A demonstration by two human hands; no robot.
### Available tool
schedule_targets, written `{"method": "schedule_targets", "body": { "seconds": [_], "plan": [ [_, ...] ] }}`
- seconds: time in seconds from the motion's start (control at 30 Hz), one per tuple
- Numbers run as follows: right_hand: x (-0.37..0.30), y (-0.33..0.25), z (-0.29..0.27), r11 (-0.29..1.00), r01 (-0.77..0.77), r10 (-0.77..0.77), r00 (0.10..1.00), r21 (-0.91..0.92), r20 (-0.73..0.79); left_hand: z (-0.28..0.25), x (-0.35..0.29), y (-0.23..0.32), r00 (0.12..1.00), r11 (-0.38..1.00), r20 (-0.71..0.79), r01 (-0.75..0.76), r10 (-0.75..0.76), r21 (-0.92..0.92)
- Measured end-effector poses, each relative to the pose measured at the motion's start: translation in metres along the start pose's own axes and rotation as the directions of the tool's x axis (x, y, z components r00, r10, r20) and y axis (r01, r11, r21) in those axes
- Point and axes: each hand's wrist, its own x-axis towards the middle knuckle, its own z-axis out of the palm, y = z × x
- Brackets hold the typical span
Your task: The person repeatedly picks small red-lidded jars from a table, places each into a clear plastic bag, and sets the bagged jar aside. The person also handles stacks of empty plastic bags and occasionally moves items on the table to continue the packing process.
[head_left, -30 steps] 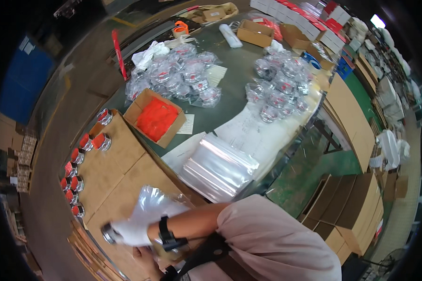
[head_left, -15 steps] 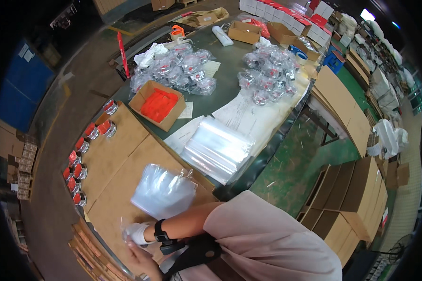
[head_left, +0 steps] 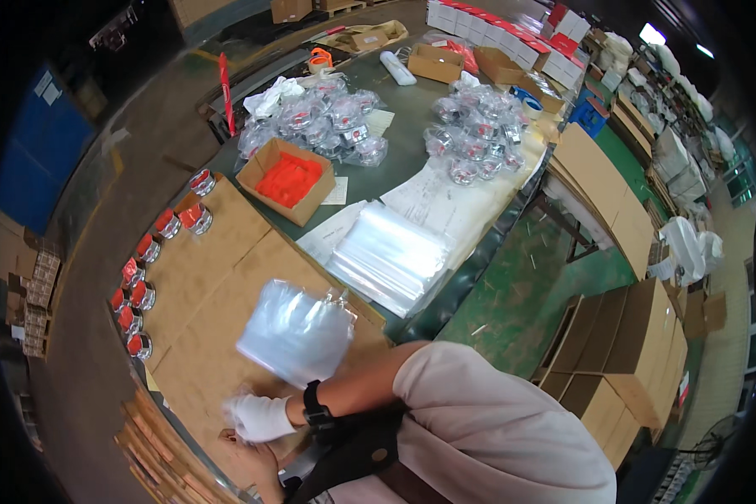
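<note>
My right hand (head_left: 260, 418), in a white glove, reaches in from the right over the cardboard-topped bench, its fingers curled in and blurred. A black strap is round that wrist. Just below it is my bare left hand (head_left: 250, 458), close against the glove, with its fingers bent. Whatever lies between the hands is hidden; a faint clear smear shows at the gloved fingertips. Above the hands lies a stack of clear plastic bags (head_left: 298, 332) on the cardboard sheet (head_left: 218, 286). Several short round silver containers with red tops (head_left: 143, 295) line the sheet's left edge.
An open carton of red pieces (head_left: 287, 178) stands beyond the sheet. Flat clear plastic sleeves (head_left: 391, 256) lie on papers to its right. Two heaps of bagged containers (head_left: 311, 122) sit farther back on the dark green table. Stacked cartons (head_left: 622, 361) stand at the right.
My gloved right hand has moved slightly up and shows more fully. The clear film seen earlier at its fingertips is now only a blur. My left hand stays just below it.
</note>
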Motion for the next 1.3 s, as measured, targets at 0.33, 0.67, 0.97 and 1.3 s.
{"method": "schedule_targets", "body": {
  "seconds": [0.33,0.67,0.97,1.3],
  "plan": [
    [0.035,0.029,0.012,0.688,0.495,-0.396,0.869,-0.530,0.298,0.014,-0.018,0.020,0.955,0.890,-0.074,0.236,-0.286,-0.390],
    [-0.024,-0.032,-0.057,0.960,0.221,-0.230,0.973,0.172,0.035,-0.024,-0.002,0.058,0.730,-0.074,0.332,0.361,-0.597,-0.929],
    [-0.132,0.048,-0.309,0.991,-0.044,0.080,0.955,0.129,-0.287,0.064,0.085,0.299,0.917,0.119,0.391,0.399,-0.083,-0.909],
    [-0.290,0.200,-0.492,0.686,-0.564,0.685,0.287,0.459,-0.670,0.205,0.163,0.425,0.563,0.689,0.426,-0.683,0.708,-0.242]
  ]
}}
